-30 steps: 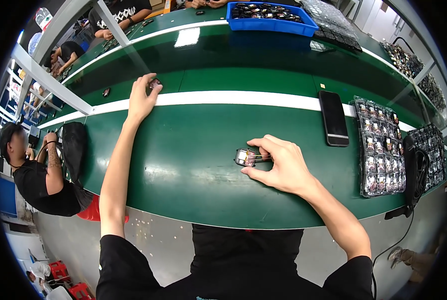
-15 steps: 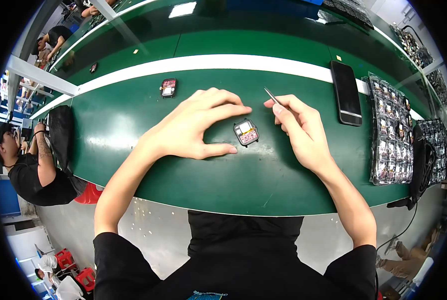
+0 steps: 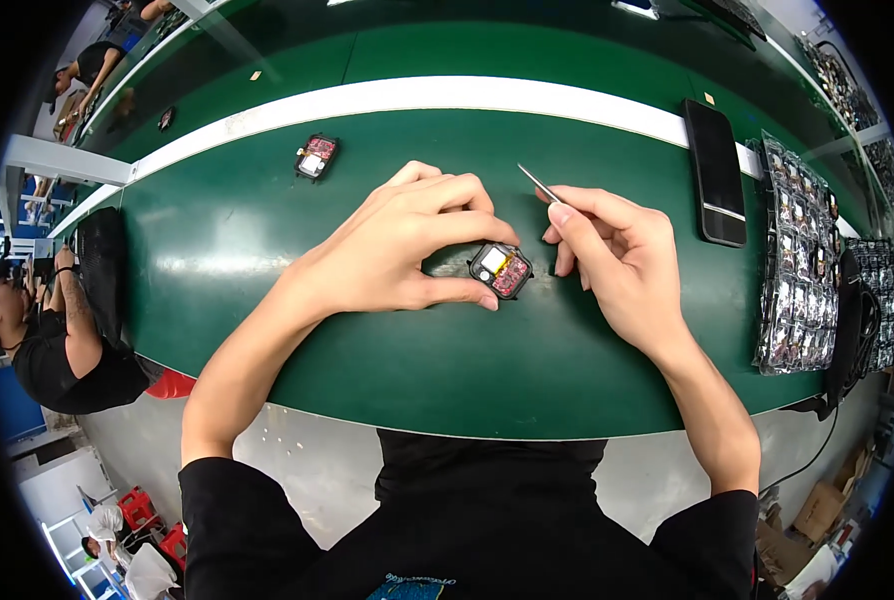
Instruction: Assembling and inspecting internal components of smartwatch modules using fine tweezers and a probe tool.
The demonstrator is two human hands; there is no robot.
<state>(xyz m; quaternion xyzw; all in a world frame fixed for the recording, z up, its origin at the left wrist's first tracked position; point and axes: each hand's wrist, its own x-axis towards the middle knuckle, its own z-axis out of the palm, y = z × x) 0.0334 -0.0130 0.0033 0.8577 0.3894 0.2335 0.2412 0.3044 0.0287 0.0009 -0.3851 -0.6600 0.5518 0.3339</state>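
Note:
My left hand (image 3: pixel 397 240) grips an open smartwatch case (image 3: pixel 502 271) at its edges, thumb on the near side and index finger on the far side. The case lies face up on the green table, showing a white part, a yellow strip and a red circuit board. In my right hand (image 3: pixel 617 250), a slim pointed metal tool (image 3: pixel 537 182), much like tweezers, is pinched between thumb and index finger. Its tip points up and left, apart from the case. My right hand's other fingers curl beneath.
A second open watch case (image 3: pixel 317 157) lies at the far left of the table. To the right are a black phone (image 3: pixel 715 170) and clear plastic trays of small parts (image 3: pixel 799 260). A white rail (image 3: pixel 417 92) runs along the back. Another person (image 3: pixel 62 330) sits at left.
My left thumb and index finger have closed onto the watch case, which has turned slightly. My right hand has shifted a little right with the tool. The whole view has also shifted.

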